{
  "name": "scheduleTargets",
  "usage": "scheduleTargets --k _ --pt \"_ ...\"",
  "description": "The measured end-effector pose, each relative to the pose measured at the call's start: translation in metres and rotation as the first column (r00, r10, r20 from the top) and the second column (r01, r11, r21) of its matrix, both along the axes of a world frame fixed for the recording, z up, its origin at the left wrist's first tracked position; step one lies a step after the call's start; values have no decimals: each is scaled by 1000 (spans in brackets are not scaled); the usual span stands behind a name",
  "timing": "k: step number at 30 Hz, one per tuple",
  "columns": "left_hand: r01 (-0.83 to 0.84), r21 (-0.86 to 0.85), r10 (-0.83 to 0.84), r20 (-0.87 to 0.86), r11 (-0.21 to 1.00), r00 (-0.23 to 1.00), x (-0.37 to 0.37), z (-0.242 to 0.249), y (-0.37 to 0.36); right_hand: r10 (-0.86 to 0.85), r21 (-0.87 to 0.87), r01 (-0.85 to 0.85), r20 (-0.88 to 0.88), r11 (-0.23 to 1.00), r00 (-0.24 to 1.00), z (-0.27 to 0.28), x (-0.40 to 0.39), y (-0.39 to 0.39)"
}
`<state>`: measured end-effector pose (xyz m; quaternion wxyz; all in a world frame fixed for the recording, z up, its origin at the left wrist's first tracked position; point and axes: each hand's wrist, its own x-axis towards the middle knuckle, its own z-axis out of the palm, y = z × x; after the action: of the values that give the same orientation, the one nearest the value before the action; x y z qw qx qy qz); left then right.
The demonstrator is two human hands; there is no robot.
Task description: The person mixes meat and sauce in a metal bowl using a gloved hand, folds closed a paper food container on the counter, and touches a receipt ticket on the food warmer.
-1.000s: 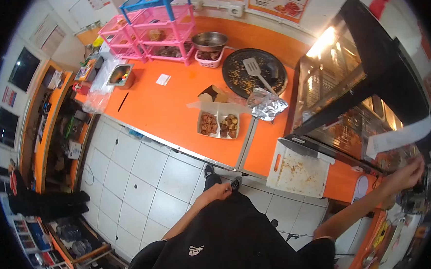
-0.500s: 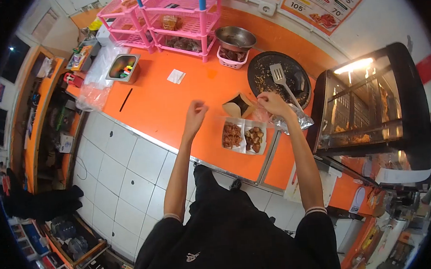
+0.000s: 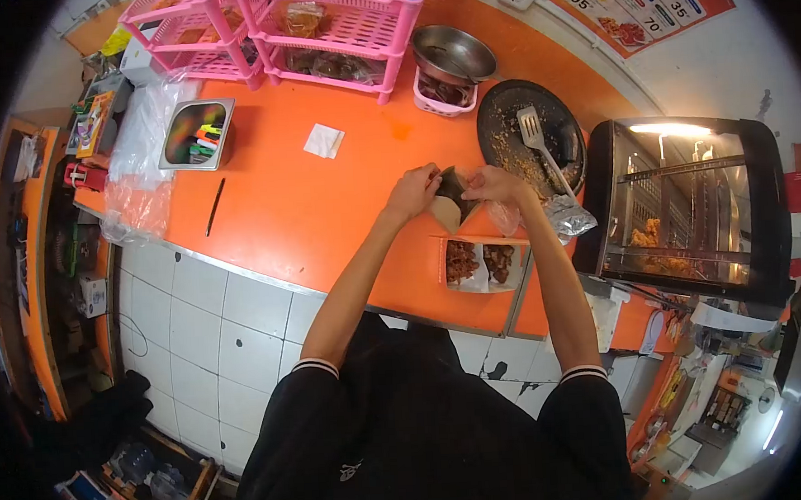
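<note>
A small brown paper container (image 3: 447, 213) with a dark inside is tilted between my hands, above the orange counter. My left hand (image 3: 415, 191) pinches its left edge with closed fingers. On the opposite edge, my right hand (image 3: 495, 187) has its fingers closed too. Just below stands an open white box (image 3: 481, 283) with two compartments, reddish-brown fried pieces (image 3: 461, 259) in the left one and browned chunks (image 3: 498, 261) in the right. Under my right hand lies a crumpled clear plastic bag (image 3: 505, 217), beside crumpled foil (image 3: 569, 216).
Behind my right hand sits a black round pan (image 3: 494, 123) with crumbs and a spatula (image 3: 532, 132). A lit glass warming cabinet (image 3: 679, 208) stands at the right. Further back are a metal bowl (image 3: 454, 53), pink racks (image 3: 336, 50), a napkin (image 3: 323, 141) and a metal tin of markers (image 3: 174, 140).
My left hand has moved right and taken hold of the paper container, which is now raised and tilted. My right hand has shifted onto its other edge. The camera view has shifted.
</note>
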<state>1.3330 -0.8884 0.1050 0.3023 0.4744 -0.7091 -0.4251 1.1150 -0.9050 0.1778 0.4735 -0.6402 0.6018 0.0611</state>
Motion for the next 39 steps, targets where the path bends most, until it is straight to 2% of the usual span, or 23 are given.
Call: scheduleTargets --k 1,2,4,5,7,11,13,14,16,20,22,23,25,26,28,29,31,32,34,35,37,38,39 --pt "-68 -69 65 -49 995 997 8 1 3 -9 30 8 48 1000 999 -2 9 -2" --pt "-68 -71 65 -44 995 997 20 2 5 -9 28 7 53 1000 999 -5 19 -7" --pt "-190 111 203 -130 976 970 49 7 15 -1 182 -3 22 983 1000 -2 52 -11" --pt "-192 116 205 -114 975 972 60 6 21 0 189 -7 37 982 999 -1 69 -10" --pt "-257 238 328 -337 937 883 82 -2 35 79 149 -93 93 984 993 0 105 -8" --pt "-245 283 330 -311 927 891 131 -12 67 172 242 -201 138 949 975 -7 154 -2" --pt "-110 517 390 -473 849 790 154 2 74 236 245 -263 133 933 963 -8 164 -1" --pt "-116 528 402 -467 841 788 161 -3 78 240 258 -269 136 928 961 -8 167 3" --pt "-62 525 423 -604 849 676 171 -15 85 161 193 -208 234 959 959 -8 169 8" --pt "-65 525 444 -640 849 626 180 -33 100 75 130 -99 172 987 982 -7 175 32" --pt "-57 501 439 -691 863 575 179 -36 102 4 -36 6 251 999 968 -10 174 44" --pt "-55 506 442 -689 861 574 179 -36 103 1 -31 7 250 999 968 -11 174 52" --pt "-41 511 448 -710 859 544 179 -32 104 -89 -418 133 123 899 988 -2 180 74" --pt "-43 514 452 -708 857 542 180 -30 104 -87 -414 131 121 901 989 6 182 87" --pt "-38 512 438 -691 858 576 181 -28 106 -303 -536 358 191 765 934 25 188 117" --pt "-44 514 442 -689 857 575 182 -28 108 -299 -534 355 192 768 935 27 188 135" --pt "-10 526 434 -690 850 579 183 -29 111 -372 -277 416 199 866 907 22 186 170" --pt "-10 526 434 -689 850 580 183 -28 113 -373 -277 417 200 866 906 9 185 180" --pt "-10 540 428 -656 842 622 184 -26 117 -288 -88 295 88 951 954 -29 181 201" --pt "-5 538 422 -654 843 628 184 -27 117 -295 -88 303 92 949 951 -43 184 203" --pt "-34 474 371 -643 880 670 183 -33 118 -382 -205 461 333 863 862 -65 197 194" --pt "-29 467 362 -644 884 674 183 -36 118 -385 -210 468 338 859 859 -72 201 186" --pt "-28 467 362 -645 884 673 182 -37 116 -360 -317 480 368 818 857 -78 206 174"
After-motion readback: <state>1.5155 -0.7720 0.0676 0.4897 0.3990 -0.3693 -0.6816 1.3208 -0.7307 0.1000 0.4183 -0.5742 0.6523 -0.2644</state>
